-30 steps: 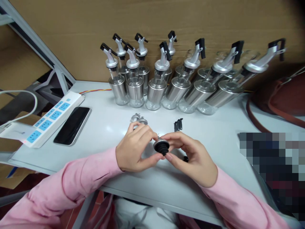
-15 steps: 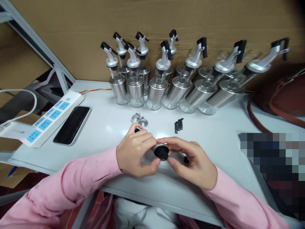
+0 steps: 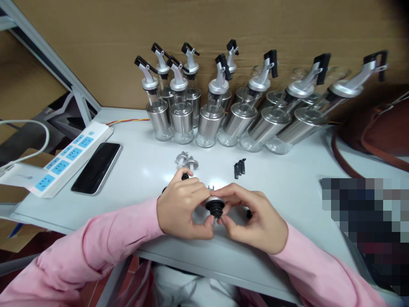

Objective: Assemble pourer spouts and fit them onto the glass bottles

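Between my two hands is a pourer stopper [image 3: 215,206], a silver cap with a ribbed black plug facing me. My left hand [image 3: 185,207] is closed on its left side with thumb and fingers. From the right, the fingertips of my right hand [image 3: 255,215] pinch the same stopper. Just beyond my left hand lie silver pourer tops [image 3: 188,161], and a black piece [image 3: 185,176] shows partly behind its fingers. Several small black levers [image 3: 240,168] lie past my right hand. Another small black part [image 3: 249,214] is partly hidden by my right hand.
Several glass-and-steel bottles with pourers [image 3: 207,123] stand along the cardboard backing [image 3: 111,64]. At left are a phone [image 3: 96,168] and a white power strip [image 3: 68,160]. A brown bag [image 3: 377,132] sits at the right, above a pixelated patch.
The stopper has tilted, so its plug points more downward and its silver rim shows more. My right hand has shifted slightly left, its thumb now under the plug.
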Tool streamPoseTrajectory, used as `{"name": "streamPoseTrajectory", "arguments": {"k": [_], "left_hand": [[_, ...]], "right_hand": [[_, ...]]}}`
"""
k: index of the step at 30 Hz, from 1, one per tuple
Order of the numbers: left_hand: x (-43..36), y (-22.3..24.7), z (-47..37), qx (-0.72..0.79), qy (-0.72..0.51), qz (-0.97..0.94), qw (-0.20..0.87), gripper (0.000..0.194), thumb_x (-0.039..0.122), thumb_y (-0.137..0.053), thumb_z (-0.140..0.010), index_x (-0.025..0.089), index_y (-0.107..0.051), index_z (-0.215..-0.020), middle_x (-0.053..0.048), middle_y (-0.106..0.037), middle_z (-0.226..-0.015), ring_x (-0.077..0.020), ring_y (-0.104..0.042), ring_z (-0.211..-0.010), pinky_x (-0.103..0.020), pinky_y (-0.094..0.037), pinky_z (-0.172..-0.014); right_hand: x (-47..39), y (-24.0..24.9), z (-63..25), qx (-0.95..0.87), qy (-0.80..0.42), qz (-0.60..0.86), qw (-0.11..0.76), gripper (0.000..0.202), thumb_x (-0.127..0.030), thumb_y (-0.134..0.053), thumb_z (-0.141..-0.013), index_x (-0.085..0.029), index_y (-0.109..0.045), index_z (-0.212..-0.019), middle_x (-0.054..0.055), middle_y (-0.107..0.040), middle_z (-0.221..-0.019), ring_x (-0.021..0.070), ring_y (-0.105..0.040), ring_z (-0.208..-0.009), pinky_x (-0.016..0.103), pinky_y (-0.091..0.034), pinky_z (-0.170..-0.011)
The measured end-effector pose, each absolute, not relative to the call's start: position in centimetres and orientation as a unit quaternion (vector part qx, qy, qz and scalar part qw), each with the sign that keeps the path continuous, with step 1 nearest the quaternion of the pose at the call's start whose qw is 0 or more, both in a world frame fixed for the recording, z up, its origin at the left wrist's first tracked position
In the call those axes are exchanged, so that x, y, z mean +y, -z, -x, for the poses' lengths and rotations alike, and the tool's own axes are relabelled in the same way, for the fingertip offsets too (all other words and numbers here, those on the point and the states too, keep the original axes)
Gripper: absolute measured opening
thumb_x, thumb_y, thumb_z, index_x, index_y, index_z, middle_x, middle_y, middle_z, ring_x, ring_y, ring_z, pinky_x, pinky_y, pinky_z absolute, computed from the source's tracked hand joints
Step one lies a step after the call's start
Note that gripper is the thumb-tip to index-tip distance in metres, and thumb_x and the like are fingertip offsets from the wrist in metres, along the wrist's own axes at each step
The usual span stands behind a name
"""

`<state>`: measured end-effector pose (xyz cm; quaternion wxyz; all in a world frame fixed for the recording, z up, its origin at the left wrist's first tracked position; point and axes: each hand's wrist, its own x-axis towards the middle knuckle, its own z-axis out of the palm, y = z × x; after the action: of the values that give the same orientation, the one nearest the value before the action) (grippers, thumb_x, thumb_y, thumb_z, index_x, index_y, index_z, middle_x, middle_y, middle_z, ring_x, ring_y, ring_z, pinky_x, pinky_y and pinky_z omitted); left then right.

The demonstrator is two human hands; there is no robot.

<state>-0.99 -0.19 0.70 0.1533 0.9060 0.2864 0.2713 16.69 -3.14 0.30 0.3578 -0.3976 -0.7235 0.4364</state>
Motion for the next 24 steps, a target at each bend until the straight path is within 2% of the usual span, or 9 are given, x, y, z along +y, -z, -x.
{"name": "streamPoseTrajectory", "arguments": {"k": [4, 10, 13, 20, 24], "left_hand": [[-0.26, -0.65, 0.95, 0.282, -0.275, -0.907, 0.147, 0.012, 0.028, -0.042, -0.063, 0.016, -0.044, -0.059, 0.003, -0.045, -0.051, -0.0114, -0.038, -0.05, -0.036, -0.033, -0.072], [-0.24, -0.5, 0.91, 0.275, -0.281, -0.909, 0.136, 0.017, 0.026, -0.042, -0.061, 0.015, -0.054, -0.065, 0.003, -0.046, -0.049, -0.012, -0.038, -0.049, -0.036, -0.032, -0.069], [-0.24, -0.48, 0.92, 0.278, -0.283, -0.909, 0.127, 0.015, 0.026, -0.042, -0.061, 0.015, -0.053, -0.063, 0.003, -0.046, -0.049, -0.0119, -0.039, -0.049, -0.036, -0.032, -0.067], [-0.35, -0.4, 0.81, 0.282, -0.291, -0.906, 0.124, 0.011, 0.026, -0.042, -0.062, 0.016, -0.044, -0.058, 0.004, -0.045, -0.048, -0.011, -0.039, -0.048, -0.034, -0.03, -0.066], [-0.26, -0.13, 0.89, 0.274, -0.295, -0.909, 0.111, 0.011, 0.026, -0.042, -0.066, 0.017, -0.045, -0.061, 0.005, -0.045, -0.049, -0.0114, -0.042, -0.048, -0.033, -0.029, -0.063]], "right_hand": [[-3.22, 0.07, -16.56, -0.728, -0.431, 0.4, 0.354, 0.034, -0.007, -0.051, -0.061, -0.019, -0.053, -0.092, 0.0, -0.067, -0.073, 0.008, -0.058, -0.048, 0.019, -0.048, -0.051], [-3.14, 0.03, -16.63, -0.741, -0.414, 0.41, 0.334, 0.026, -0.009, -0.051, -0.06, -0.018, -0.055, -0.085, -0.007, -0.054, -0.05, 0.0062, -0.048, -0.038, 0.015, -0.041, -0.041], [-3.05, 0.02, -16.72, -0.745, -0.412, 0.41, 0.326, 0.024, -0.01, -0.051, -0.06, -0.018, -0.055, -0.083, -0.008, -0.051, -0.047, 0.0053, -0.044, -0.036, 0.015, -0.039, -0.041], [-3.06, 0.18, -16.95, -0.753, -0.394, 0.431, 0.303, 0.022, -0.013, -0.053, -0.06, -0.016, -0.057, -0.081, -0.011, -0.03, -0.041, 0.0048, -0.028, -0.034, 0.017, -0.028, -0.036], [-2.98, 0.03, -16.92, -0.747, -0.396, 0.428, 0.319, 0.02, -0.012, -0.052, -0.06, -0.017, -0.055, -0.079, -0.012, -0.028, -0.041, 0.0042, -0.026, -0.034, 0.016, -0.028, -0.036]]}}
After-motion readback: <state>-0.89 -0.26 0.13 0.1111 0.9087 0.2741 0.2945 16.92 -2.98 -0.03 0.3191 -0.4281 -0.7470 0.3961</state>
